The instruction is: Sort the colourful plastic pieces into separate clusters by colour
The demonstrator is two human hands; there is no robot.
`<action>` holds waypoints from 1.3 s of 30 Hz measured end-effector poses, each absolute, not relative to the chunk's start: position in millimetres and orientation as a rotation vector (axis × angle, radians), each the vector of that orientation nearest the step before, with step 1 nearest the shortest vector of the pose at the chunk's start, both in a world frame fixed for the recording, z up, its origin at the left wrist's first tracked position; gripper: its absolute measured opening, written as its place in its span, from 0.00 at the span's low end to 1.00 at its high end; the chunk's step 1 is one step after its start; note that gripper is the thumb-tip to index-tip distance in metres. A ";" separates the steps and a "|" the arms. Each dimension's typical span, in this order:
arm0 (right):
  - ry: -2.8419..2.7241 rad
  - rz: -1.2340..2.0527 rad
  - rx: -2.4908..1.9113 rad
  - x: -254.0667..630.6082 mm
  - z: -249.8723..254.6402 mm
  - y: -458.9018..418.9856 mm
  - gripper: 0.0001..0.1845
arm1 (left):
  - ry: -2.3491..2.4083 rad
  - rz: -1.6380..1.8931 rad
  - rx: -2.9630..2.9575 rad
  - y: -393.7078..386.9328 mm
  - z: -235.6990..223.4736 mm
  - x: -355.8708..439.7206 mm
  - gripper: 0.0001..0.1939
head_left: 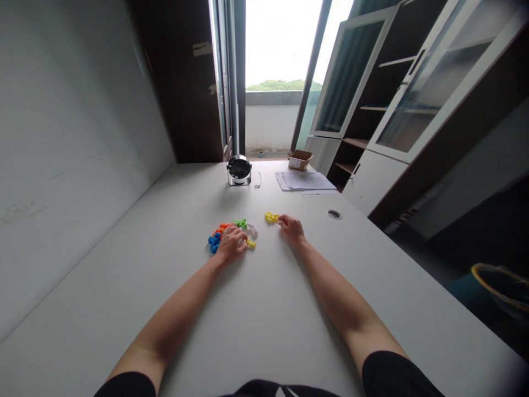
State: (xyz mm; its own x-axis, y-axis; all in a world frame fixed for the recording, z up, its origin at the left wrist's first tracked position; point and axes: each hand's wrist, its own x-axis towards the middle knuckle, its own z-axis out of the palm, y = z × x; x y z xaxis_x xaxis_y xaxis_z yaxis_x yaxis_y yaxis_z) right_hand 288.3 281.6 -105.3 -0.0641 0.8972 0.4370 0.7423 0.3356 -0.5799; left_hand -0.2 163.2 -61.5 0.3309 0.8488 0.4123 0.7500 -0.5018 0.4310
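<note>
My left hand rests at a pile of small plastic pieces, its fingers curled and partly covering them. A yellow piece pokes out at its thumb and fingertip, which seem closed on it. Around this hand lie blue pieces, orange pieces, a green piece and pale white pieces. To the right, my right hand has its fingertips pinched at the right end of a small cluster of yellow plastic pieces on the table. Their exact shapes are too small to tell.
On the white table stands a round black device in a silver frame, beside a thin cord. Paper sheets and an open cardboard box are farther back. A cable hole is at right. A wall borders the left.
</note>
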 end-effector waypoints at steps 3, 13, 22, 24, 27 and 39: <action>-1.843 0.261 -1.454 287.8 -103.9 280.8 0.11 | 1.475 0.895 2.439 163.1 -61.0 -0.3 0.06; -1.849 0.262 -1.450 288.3 -105.4 280.8 0.11 | 1.453 0.898 2.455 165.8 -63.0 -0.2 0.04; -1.850 0.253 -1.455 287.6 -102.9 278.9 0.11 | 1.417 0.876 2.469 164.5 -61.5 0.6 0.06; -1.850 0.254 -1.457 287.4 -103.1 279.0 0.11 | 1.420 0.856 2.465 164.4 -60.7 0.9 0.05; -1.852 0.257 -1.457 287.7 -102.0 278.1 0.11 | 1.439 0.859 2.441 163.6 -59.5 1.5 0.04; -1.997 0.285 -1.059 230.5 -68.2 233.7 0.11 | 1.543 1.045 2.369 163.2 -58.9 0.7 0.03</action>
